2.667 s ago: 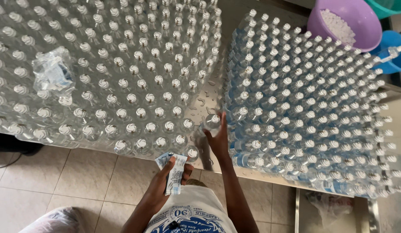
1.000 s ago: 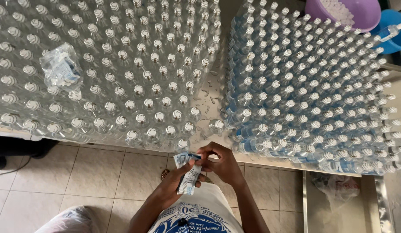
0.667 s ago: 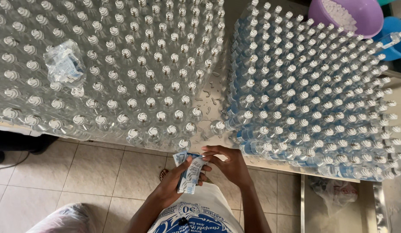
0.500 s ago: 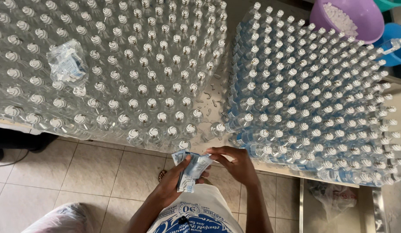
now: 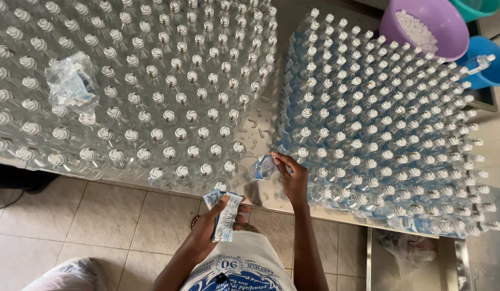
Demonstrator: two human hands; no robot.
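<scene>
From the head camera, a small clear bottle [image 5: 262, 167] with a blue-and-white label stands tilted on the wet steel bench [image 5: 260, 121], in the gap between two big blocks of capped bottles (unlabelled ones [image 5: 153, 81] to the left, labelled ones [image 5: 379, 124] to the right). The right hand [image 5: 293, 175] is partly closed, its fingertips pinching the label at that bottle. The left hand [image 5: 209, 226], below the bench edge, is curled tight around a stack of labels [image 5: 224, 215].
</scene>
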